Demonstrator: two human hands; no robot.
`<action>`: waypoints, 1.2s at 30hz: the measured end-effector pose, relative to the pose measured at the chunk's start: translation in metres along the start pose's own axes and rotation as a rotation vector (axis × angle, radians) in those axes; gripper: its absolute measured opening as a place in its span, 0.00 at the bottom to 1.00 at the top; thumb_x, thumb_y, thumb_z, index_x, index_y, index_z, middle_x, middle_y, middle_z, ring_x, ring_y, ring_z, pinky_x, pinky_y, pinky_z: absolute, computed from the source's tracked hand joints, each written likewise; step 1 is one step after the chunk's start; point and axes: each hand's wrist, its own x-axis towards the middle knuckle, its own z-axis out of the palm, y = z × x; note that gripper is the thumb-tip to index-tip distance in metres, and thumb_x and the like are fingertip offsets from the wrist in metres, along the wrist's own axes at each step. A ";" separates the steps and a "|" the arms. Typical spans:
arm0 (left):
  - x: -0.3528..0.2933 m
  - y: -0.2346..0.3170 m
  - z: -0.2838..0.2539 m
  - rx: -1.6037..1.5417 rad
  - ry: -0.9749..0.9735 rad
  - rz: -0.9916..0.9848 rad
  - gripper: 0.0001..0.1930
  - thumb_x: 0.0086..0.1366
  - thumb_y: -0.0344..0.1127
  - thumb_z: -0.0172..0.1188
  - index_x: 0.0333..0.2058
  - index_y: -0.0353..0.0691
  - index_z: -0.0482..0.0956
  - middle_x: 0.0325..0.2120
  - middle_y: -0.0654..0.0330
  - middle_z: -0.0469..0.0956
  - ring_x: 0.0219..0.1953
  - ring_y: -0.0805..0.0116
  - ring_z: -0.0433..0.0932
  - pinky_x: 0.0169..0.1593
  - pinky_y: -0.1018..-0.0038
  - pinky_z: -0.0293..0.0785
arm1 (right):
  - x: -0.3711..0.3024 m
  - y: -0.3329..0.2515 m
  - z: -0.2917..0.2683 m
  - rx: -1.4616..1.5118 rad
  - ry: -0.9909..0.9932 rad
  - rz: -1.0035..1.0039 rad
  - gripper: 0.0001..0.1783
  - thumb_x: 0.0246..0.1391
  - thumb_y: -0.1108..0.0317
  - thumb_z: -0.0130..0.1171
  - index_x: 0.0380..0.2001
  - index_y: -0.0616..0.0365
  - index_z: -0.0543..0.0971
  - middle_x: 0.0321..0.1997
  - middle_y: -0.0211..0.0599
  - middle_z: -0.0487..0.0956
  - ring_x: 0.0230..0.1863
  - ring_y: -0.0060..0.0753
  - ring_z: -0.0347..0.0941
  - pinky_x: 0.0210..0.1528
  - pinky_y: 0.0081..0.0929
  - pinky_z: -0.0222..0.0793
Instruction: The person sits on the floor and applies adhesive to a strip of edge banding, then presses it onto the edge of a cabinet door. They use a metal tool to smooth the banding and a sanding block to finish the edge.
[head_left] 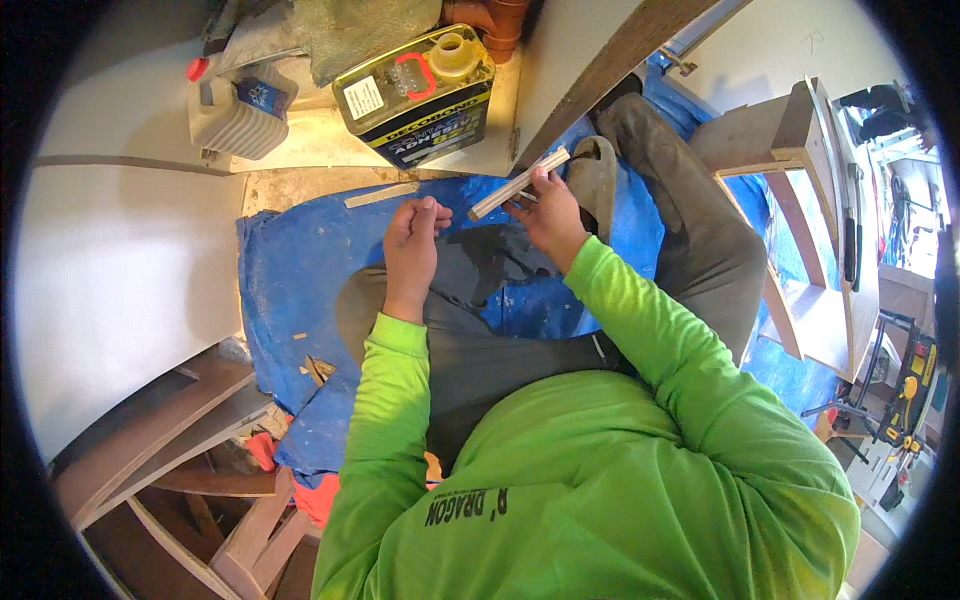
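A short, pale wooden strip (pixel 490 201) with lines along its length is held in my right hand (pixel 553 222), pinched between thumb and fingers. It slants up to the right, and its lower left end points toward my other hand. My left hand (pixel 411 250) is raised just left of it, apart from the strip. Its fingers are curled in against the thumb, and whatever they may hold is hidden. Beyond my left hand, a thin flat piece of wood (pixel 381 195) lies on the blue tarp (pixel 300 275).
A rectangular adhesive can (pixel 420 125) with a red handle stands ahead, beside a white plastic jug (pixel 238 118) with a red cap. A wooden frame (pixel 790 160) rises at right. Curved wooden parts (pixel 160 430) lie at lower left. My bent legs (pixel 690 200) rest on the tarp.
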 end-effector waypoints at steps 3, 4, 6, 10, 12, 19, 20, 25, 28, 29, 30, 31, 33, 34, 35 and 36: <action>0.005 0.002 0.004 0.027 -0.013 -0.025 0.16 0.75 0.45 0.55 0.35 0.37 0.78 0.33 0.59 0.84 0.34 0.73 0.80 0.41 0.76 0.73 | 0.032 0.017 -0.019 0.027 0.040 0.055 0.16 0.73 0.59 0.44 0.57 0.55 0.67 0.52 0.44 0.70 0.53 0.50 0.70 0.58 0.60 0.72; 0.008 0.001 0.005 0.042 -0.021 -0.037 0.16 0.75 0.44 0.55 0.35 0.37 0.78 0.33 0.59 0.84 0.34 0.73 0.80 0.41 0.76 0.73 | 0.045 0.022 -0.026 0.057 0.056 0.090 0.17 0.73 0.59 0.44 0.58 0.53 0.66 0.52 0.44 0.70 0.53 0.49 0.70 0.57 0.59 0.72; 0.007 -0.002 0.006 0.025 -0.045 -0.031 0.16 0.75 0.44 0.55 0.35 0.37 0.78 0.32 0.59 0.84 0.34 0.73 0.80 0.41 0.76 0.73 | 0.061 0.031 -0.045 0.034 0.041 0.086 0.17 0.73 0.58 0.44 0.57 0.56 0.66 0.53 0.46 0.69 0.53 0.51 0.71 0.56 0.58 0.75; 0.005 -0.002 0.003 -0.011 -0.008 -0.007 0.16 0.75 0.44 0.55 0.35 0.37 0.79 0.32 0.60 0.84 0.34 0.73 0.80 0.41 0.76 0.74 | 0.033 0.012 -0.025 -0.059 -0.039 0.067 0.16 0.73 0.59 0.44 0.55 0.58 0.68 0.50 0.44 0.70 0.50 0.47 0.72 0.53 0.57 0.77; 0.002 0.001 0.002 0.021 -0.022 -0.001 0.16 0.75 0.44 0.54 0.35 0.37 0.79 0.32 0.60 0.84 0.34 0.73 0.79 0.40 0.76 0.74 | 0.005 -0.003 -0.009 -0.115 -0.077 0.042 0.16 0.73 0.59 0.44 0.55 0.56 0.68 0.50 0.41 0.71 0.50 0.45 0.72 0.55 0.57 0.75; 0.002 0.006 0.011 -0.016 -0.022 0.020 0.15 0.76 0.42 0.53 0.35 0.38 0.79 0.32 0.61 0.83 0.34 0.74 0.79 0.40 0.77 0.73 | 0.009 0.000 -0.012 -0.120 -0.024 0.056 0.16 0.72 0.58 0.45 0.57 0.50 0.68 0.50 0.36 0.71 0.50 0.43 0.71 0.56 0.55 0.71; 0.005 0.007 0.014 -0.013 -0.028 0.024 0.14 0.76 0.42 0.53 0.35 0.38 0.79 0.32 0.61 0.83 0.34 0.74 0.79 0.40 0.77 0.73 | 0.027 0.005 -0.023 -0.124 -0.014 0.076 0.16 0.72 0.58 0.45 0.57 0.50 0.68 0.50 0.36 0.70 0.50 0.43 0.71 0.55 0.55 0.71; 0.005 -0.002 0.012 0.003 -0.024 0.034 0.14 0.75 0.42 0.53 0.36 0.38 0.79 0.34 0.61 0.83 0.35 0.75 0.79 0.40 0.80 0.71 | 0.028 0.002 -0.028 -0.131 -0.034 0.151 0.23 0.72 0.59 0.46 0.66 0.46 0.62 0.52 0.35 0.70 0.52 0.43 0.71 0.53 0.53 0.72; -0.001 0.006 0.015 0.024 -0.021 0.080 0.14 0.75 0.42 0.54 0.38 0.38 0.79 0.37 0.61 0.83 0.38 0.75 0.78 0.41 0.79 0.71 | -0.024 -0.022 0.005 -0.136 -0.037 0.008 0.29 0.71 0.59 0.50 0.71 0.45 0.57 0.53 0.34 0.71 0.52 0.40 0.71 0.53 0.51 0.72; -0.003 0.008 0.013 0.028 0.000 0.072 0.14 0.75 0.42 0.54 0.38 0.38 0.79 0.37 0.61 0.83 0.39 0.75 0.78 0.42 0.78 0.71 | -0.045 -0.031 0.020 -0.134 -0.042 -0.053 0.32 0.70 0.59 0.51 0.73 0.45 0.55 0.53 0.33 0.72 0.52 0.38 0.71 0.52 0.49 0.72; -0.002 0.006 0.012 0.029 0.012 0.060 0.13 0.75 0.42 0.54 0.38 0.38 0.80 0.38 0.61 0.83 0.40 0.75 0.78 0.43 0.77 0.71 | -0.065 -0.040 0.030 -0.156 -0.041 -0.115 0.35 0.70 0.58 0.52 0.74 0.45 0.53 0.55 0.33 0.72 0.52 0.37 0.71 0.52 0.48 0.72; -0.003 0.007 0.009 0.033 0.029 0.053 0.13 0.75 0.42 0.54 0.39 0.38 0.80 0.38 0.62 0.83 0.40 0.75 0.78 0.44 0.76 0.71 | -0.084 -0.048 0.041 -0.176 -0.047 -0.176 0.37 0.69 0.58 0.53 0.75 0.45 0.51 0.56 0.33 0.72 0.52 0.36 0.71 0.52 0.47 0.72; -0.002 0.008 0.010 -0.016 0.034 0.048 0.13 0.75 0.42 0.54 0.39 0.38 0.80 0.38 0.62 0.83 0.41 0.75 0.78 0.45 0.75 0.71 | -0.095 -0.053 0.047 -0.200 -0.048 -0.269 0.41 0.69 0.57 0.55 0.77 0.44 0.46 0.58 0.33 0.72 0.53 0.35 0.70 0.52 0.46 0.71; 0.000 0.009 0.011 -0.040 0.037 0.050 0.13 0.75 0.42 0.54 0.40 0.38 0.80 0.38 0.62 0.83 0.41 0.75 0.78 0.46 0.75 0.71 | -0.092 -0.049 0.044 -0.205 -0.048 -0.293 0.43 0.69 0.56 0.55 0.77 0.43 0.44 0.60 0.34 0.72 0.54 0.35 0.69 0.52 0.47 0.70; 0.002 0.010 0.013 -0.042 0.041 0.060 0.13 0.75 0.42 0.54 0.40 0.38 0.80 0.38 0.62 0.83 0.41 0.74 0.78 0.46 0.75 0.71 | -0.088 -0.044 0.040 -0.208 -0.047 -0.317 0.45 0.69 0.55 0.55 0.78 0.43 0.41 0.62 0.34 0.72 0.55 0.36 0.69 0.53 0.48 0.70; 0.004 0.011 0.016 -0.044 0.047 0.070 0.13 0.75 0.42 0.54 0.40 0.37 0.80 0.38 0.62 0.83 0.41 0.74 0.78 0.46 0.74 0.71 | -0.077 -0.041 0.033 -0.232 -0.044 -0.240 0.45 0.68 0.54 0.55 0.78 0.44 0.42 0.62 0.35 0.72 0.56 0.36 0.69 0.53 0.49 0.70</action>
